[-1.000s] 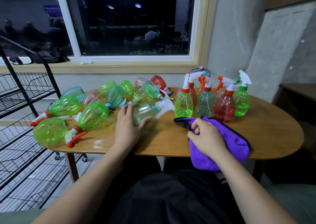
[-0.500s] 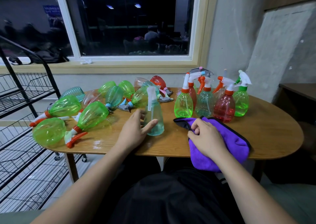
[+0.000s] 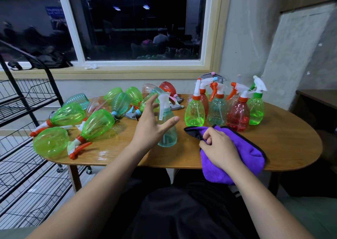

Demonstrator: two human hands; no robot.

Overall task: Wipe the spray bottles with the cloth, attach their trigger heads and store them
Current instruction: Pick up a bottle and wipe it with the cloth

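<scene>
Several headed bottles (image 3: 237, 114) stand at one o'clock on the tabletop (image 3: 291, 143), many lying bottles (image 3: 96, 123) wait at ten, seemingly none stored; left grip (image 3: 151, 127) spread open beside the central teal bottle (image 3: 166, 134), right grip (image 3: 218, 147) pinching the cloth (image 3: 251, 151).

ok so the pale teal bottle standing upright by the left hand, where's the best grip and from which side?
Probably the tapered upper body of the pale teal bottle, just under its white trigger head. It stands upright and narrows upward, so fingers wrap there. Come from its left, where the open left hand is; the green bottle and purple cloth crowd its right.
</scene>
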